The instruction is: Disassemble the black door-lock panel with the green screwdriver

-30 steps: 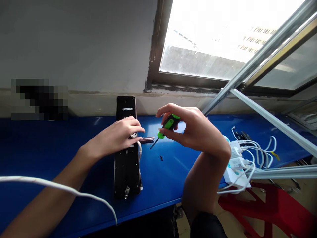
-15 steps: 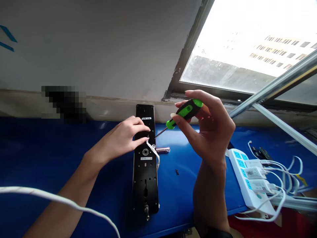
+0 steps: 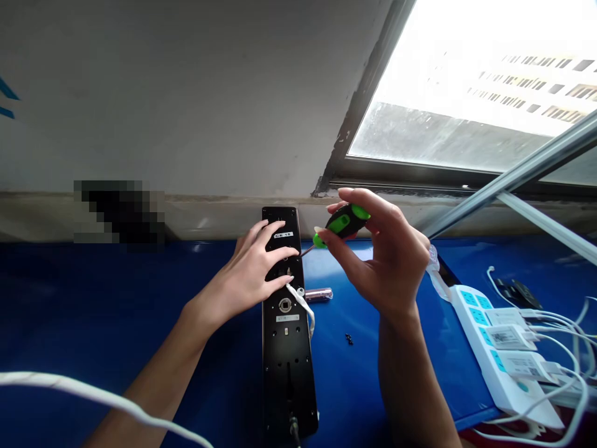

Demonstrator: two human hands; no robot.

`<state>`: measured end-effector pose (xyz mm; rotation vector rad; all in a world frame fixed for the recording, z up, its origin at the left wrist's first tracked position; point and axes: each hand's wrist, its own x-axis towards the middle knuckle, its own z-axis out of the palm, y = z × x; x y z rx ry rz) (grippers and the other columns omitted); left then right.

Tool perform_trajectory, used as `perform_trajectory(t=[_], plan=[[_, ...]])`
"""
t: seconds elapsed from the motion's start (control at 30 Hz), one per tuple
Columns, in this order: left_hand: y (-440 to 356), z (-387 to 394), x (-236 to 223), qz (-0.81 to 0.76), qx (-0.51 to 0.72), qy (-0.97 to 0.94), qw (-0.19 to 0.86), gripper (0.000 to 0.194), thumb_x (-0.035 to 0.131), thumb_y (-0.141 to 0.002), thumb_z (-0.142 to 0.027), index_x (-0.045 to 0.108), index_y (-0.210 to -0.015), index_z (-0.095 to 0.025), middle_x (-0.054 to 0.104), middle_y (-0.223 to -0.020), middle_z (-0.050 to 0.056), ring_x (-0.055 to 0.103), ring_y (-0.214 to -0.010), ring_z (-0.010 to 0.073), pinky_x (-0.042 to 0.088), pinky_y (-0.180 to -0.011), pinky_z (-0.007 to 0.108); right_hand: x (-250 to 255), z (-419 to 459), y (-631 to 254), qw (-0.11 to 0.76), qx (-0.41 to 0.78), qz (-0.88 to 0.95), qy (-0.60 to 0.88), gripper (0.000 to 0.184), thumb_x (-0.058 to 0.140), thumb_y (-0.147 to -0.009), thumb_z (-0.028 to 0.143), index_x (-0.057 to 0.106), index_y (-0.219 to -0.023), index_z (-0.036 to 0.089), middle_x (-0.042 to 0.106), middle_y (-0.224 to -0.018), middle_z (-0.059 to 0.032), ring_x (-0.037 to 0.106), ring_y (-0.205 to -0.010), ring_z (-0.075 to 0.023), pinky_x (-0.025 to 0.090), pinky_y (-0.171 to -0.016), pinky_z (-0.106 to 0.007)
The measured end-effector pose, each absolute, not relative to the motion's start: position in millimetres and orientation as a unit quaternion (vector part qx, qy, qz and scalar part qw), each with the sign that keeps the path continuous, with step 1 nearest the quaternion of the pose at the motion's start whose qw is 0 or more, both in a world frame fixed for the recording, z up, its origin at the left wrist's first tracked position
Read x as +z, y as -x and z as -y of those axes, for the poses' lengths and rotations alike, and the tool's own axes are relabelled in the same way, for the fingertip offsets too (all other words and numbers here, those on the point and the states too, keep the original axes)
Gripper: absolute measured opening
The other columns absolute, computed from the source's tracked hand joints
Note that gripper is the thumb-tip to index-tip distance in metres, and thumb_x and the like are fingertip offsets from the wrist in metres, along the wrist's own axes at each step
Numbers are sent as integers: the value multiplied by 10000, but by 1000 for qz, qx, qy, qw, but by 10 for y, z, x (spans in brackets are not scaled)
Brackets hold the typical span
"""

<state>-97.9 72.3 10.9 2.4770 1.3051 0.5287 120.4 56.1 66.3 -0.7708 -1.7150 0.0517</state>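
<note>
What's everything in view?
Table: one, blue, beneath
Wall: one, grey, behind
Window: one, whitish, upper right
Metal bars: at least two, silver, right
Panel: one, black, on table
Tube: one, pinkish, panel's right edge
Screws: several, black, right of panel
Cords: several, white, left, right, on panel
Power strip: one, white and blue, right
Adapters: three, white, on power strip
Screwdriver: one, green and black, in right hand
Left hand: one, bare, over panel
Right hand: one, bare, holding screwdriver

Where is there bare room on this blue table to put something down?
The widest bare patch of blue table lies left of the left hand, between the wall and the white cable. A smaller one lies between the black panel and right forearm, nearer you than the tiny dark pieces. It's crowded around the power strip.
</note>
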Motion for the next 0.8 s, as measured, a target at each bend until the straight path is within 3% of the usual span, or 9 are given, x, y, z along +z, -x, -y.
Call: perform_trajectory(t=[0.13,0.23,0.4,0.8], plan=[[944,-704,127,-483,171,-836,195,442,678,-965,-446,658,-1402,-385,76,-1775,-3,13,-1624,467,277,-1261,708,718,-508,-1213,552,32,771,316,611,754,-880,58,627,-1430,293,759,-1178,-31,760,-1011,-241,686,-846,-428],[914,-696,114,-494,173,-820,230,474,670,-967,-451,629,-1435,-389,2,-1782,-14,71,-1621,472,273,-1272,685,757,-462,-1240,514,62,798,307,651,710,-919,59,556,-1503,304,751,-1208,-27,752,-1054,-234,682,-883,-423],[924,-713,66,-476,210,-810,270,467,688,-950,-470,655,-1407,-382,12,-1785,-31,204,-1620,380,279,-1315,537,767,-453,-1258,506,59,803,310,657,700,-934,78,529,-1522,315,759,-1191,-23,755,-998,-214,676,-902,-421],[940,-765,46,-470,226,-804,287,407,701,-931,-495,722,-1319,-371,58,-1781,-60,271,-1597,382,309,-1304,551,702,-557,-1205,531,-59,783,319,548,845,-846,161,680,-1354,285,741,-1066,-36,685,-796,-148,650,-686,-316]])
